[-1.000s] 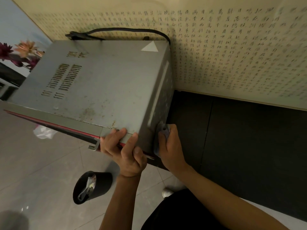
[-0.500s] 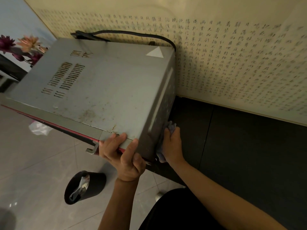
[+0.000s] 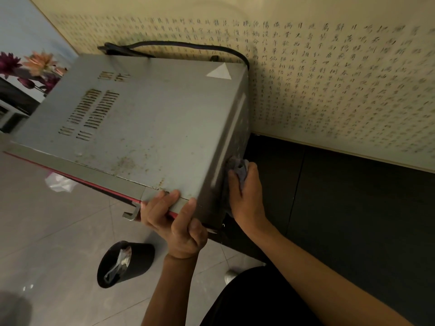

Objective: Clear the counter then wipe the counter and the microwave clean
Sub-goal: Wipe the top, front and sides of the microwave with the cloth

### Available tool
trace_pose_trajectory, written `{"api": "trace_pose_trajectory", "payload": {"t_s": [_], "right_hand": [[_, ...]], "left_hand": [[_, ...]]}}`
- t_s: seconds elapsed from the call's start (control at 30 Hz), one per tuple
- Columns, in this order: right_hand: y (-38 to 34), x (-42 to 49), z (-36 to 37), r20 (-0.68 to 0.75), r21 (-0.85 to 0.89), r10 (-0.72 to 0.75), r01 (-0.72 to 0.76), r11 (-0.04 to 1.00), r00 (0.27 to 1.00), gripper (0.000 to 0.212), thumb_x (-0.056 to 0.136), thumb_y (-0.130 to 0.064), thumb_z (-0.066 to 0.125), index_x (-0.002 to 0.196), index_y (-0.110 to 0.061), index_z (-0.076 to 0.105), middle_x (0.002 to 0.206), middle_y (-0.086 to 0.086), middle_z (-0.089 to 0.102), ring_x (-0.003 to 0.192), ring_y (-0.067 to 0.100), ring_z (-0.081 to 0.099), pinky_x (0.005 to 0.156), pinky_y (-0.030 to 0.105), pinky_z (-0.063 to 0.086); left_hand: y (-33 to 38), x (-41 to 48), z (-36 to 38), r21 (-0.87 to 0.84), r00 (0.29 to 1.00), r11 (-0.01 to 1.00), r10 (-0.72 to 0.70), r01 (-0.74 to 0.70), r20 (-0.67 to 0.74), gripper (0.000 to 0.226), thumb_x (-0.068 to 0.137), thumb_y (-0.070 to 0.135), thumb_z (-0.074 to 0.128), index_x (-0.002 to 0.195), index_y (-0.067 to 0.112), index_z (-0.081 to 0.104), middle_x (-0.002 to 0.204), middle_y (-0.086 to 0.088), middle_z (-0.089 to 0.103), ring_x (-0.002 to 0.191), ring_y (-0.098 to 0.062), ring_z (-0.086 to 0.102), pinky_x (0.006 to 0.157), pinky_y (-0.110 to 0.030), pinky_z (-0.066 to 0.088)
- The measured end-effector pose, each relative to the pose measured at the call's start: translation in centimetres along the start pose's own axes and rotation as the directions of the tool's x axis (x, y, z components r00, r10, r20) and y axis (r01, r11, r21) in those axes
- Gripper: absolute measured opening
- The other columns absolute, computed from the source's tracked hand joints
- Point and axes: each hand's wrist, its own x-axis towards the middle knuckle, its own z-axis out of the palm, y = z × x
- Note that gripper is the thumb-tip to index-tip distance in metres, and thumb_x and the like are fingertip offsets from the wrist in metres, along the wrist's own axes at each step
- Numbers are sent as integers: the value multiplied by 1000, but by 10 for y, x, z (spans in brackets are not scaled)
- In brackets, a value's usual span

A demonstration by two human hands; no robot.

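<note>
A grey metal microwave (image 3: 146, 128) with vent slots and rust spots on top stands on a dark counter (image 3: 353, 208) against the wall. My left hand (image 3: 174, 220) grips its front right top corner, fingers curled over the edge above the red door trim. My right hand (image 3: 247, 196) holds a crumpled greyish cloth (image 3: 239, 167) and presses it against the microwave's right side wall. Most of the cloth is hidden under my palm.
A black power cord (image 3: 188, 45) loops behind the microwave along the wall with printed characters. A black waste bin (image 3: 122, 264) with wrappers inside and a white plastic bag (image 3: 58, 182) sit on the tiled floor below. Flowers (image 3: 30, 67) show at far left.
My right hand with the cloth has slid up and back along the microwave's right side. My left hand has stayed on the front corner.
</note>
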Motion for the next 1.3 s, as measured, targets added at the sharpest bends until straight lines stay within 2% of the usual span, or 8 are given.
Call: {"api": "trace_pose_trajectory", "payload": {"t_s": [0.17, 0.37, 0.5, 0.57, 0.73, 0.93, 1.07, 1.3], "right_hand": [[12, 9, -2, -71, -35, 197, -200, 979, 978, 5, 104, -24, 50, 100, -19, 50, 91, 2, 54, 76, 0, 55, 66, 20, 44], [-19, -6, 2, -5, 41, -154, 154, 987, 988, 20, 101, -27, 53, 112, -11, 48, 102, 6, 59, 88, 10, 63, 71, 21, 54], [22, 4, 2, -54, -19, 133, -134, 991, 990, 3, 103, -23, 50, 103, -25, 47, 100, 5, 55, 85, 2, 58, 68, 18, 50], [47, 11, 1, -66, -13, 259, -261, 965, 964, 11, 104, -22, 48, 96, -29, 47, 99, 10, 56, 87, 11, 59, 68, 18, 48], [67, 30, 1, -60, 159, 471, -458, 875, 880, 6, 104, -21, 47, 100, -25, 50, 105, 4, 61, 104, 22, 62, 87, 40, 51], [8, 42, -7, -93, 42, 197, -193, 980, 976, 7, 104, -25, 48, 99, -22, 51, 95, 5, 58, 80, 0, 57, 67, 13, 45], [-8, 19, -6, -18, -35, -43, 42, 998, 999, 19, 102, -29, 49, 113, -13, 48, 99, 0, 57, 84, 4, 62, 68, 20, 53], [46, 27, -1, -102, -39, 201, -206, 978, 974, 7, 105, -21, 47, 98, -20, 51, 98, 7, 53, 85, 6, 55, 72, 20, 46]], "left_hand": [[2, -1, 0, 5, 1000, 1000, -19, 19, -10, 24, 104, 37, 33, 119, 26, 49, 124, -3, 45, 128, -13, 41, 77, -73, 37], [1, 1, -1, 6, 1000, 1000, -9, 9, -3, 23, 104, 35, 34, 118, 26, 49, 124, -3, 45, 128, -12, 41, 81, -67, 37], [3, 0, 0, 11, 1000, 1000, -23, 23, -4, 23, 104, 35, 33, 118, 26, 49, 121, -5, 47, 128, -12, 42, 79, -70, 37], [4, -1, -1, 14, 999, 999, -33, 33, -10, 23, 104, 36, 34, 118, 26, 49, 113, -9, 50, 129, -11, 41, 83, -68, 36], [3, 0, 0, 19, 1000, 1000, -20, 20, -15, 23, 104, 35, 34, 118, 27, 49, 121, -4, 47, 129, -11, 41, 89, -60, 36], [2, 0, 0, 14, 1000, 1000, -11, 12, -17, 23, 104, 35, 34, 118, 27, 50, 123, -3, 46, 127, -12, 42, 83, -65, 37], [4, 2, 2, 8, 999, 1000, -20, 21, -33, 22, 104, 36, 34, 118, 28, 49, 123, -3, 45, 129, -11, 41, 82, -65, 35], [4, 2, 0, 2, 999, 1000, -30, 30, -15, 24, 104, 38, 34, 118, 26, 49, 116, -7, 49, 130, -10, 40, 89, -61, 35]]}}
